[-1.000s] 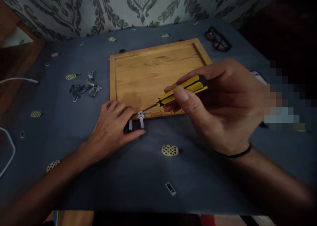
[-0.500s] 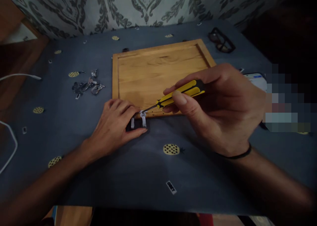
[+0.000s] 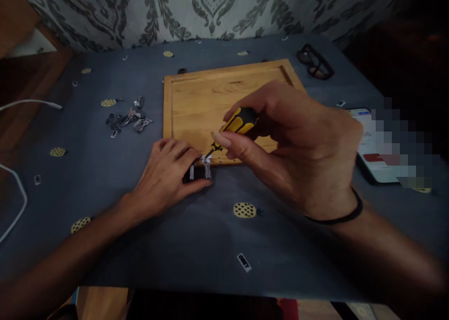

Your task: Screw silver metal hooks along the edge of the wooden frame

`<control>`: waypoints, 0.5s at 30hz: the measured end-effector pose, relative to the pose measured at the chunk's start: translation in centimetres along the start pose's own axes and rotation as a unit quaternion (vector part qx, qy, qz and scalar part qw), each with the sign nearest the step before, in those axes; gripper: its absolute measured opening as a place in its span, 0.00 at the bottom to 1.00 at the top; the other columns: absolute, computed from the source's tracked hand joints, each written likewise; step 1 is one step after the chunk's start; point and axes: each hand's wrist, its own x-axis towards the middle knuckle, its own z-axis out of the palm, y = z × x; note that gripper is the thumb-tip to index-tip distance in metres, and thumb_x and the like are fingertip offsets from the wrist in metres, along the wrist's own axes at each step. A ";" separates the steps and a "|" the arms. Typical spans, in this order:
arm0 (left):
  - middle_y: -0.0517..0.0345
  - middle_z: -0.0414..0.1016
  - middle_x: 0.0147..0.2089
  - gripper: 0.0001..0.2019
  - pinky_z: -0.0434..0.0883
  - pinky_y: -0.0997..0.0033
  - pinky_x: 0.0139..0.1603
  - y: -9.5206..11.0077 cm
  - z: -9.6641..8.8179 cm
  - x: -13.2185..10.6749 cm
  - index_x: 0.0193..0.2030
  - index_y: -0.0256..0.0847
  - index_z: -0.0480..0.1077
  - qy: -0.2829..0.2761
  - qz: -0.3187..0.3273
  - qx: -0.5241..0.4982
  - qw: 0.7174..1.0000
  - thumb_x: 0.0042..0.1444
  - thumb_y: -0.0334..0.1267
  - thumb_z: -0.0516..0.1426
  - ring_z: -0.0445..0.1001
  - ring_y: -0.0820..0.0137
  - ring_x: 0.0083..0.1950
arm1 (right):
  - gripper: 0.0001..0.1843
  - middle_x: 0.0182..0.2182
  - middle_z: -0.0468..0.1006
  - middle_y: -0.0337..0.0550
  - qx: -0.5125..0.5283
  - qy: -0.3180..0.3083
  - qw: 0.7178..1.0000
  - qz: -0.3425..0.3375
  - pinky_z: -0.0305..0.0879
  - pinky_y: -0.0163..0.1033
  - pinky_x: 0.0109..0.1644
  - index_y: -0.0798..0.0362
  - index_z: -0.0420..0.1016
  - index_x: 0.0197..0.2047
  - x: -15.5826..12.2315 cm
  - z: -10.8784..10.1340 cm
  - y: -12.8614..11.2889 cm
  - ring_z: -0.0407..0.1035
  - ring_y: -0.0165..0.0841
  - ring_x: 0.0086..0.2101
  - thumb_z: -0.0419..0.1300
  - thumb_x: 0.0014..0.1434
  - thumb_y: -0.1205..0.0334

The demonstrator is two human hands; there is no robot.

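The right hand (image 3: 298, 156) wraps the yellow-and-black screwdriver (image 3: 238, 122), tip at the metal clip (image 3: 207, 170) at seven o'clock on the wooden board (image 3: 196, 105). The left hand (image 3: 166, 172), half curled, pinches the clip. Best hold it steady.

Narrow gap between metal pieces (image 3: 129, 119) and board (image 3: 206, 98)

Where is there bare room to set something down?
Free: the tablecloth between the forearms, before the wooden board; also between the loose metal fittings and white cable. Crowded: the board's near edge, with left hand, right hand and screwdriver.
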 end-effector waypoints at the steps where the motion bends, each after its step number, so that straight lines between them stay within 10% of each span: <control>1: 0.48 0.77 0.51 0.18 0.65 0.51 0.56 0.0 0.0 0.0 0.50 0.39 0.74 -0.002 -0.002 -0.001 1.000 0.61 0.51 0.64 0.73 0.54 0.53 | 0.14 0.32 0.79 0.35 0.006 0.001 1.000 0.008 0.72 0.37 0.30 0.42 0.74 0.38 0.0 0.1 0.0 0.74 0.31 0.27 0.69 0.58 0.44; 15: 0.50 0.78 0.47 0.20 0.65 0.52 0.55 -0.1 0.2 0.1 0.49 0.38 0.75 0.009 0.009 0.013 1.000 0.60 0.53 0.65 0.74 0.56 0.50 | 0.12 0.32 0.76 0.35 0.071 0.067 0.995 0.001 0.69 0.38 0.29 0.44 0.76 0.39 -0.8 0.4 1.0 0.71 0.29 0.25 0.73 0.56 0.52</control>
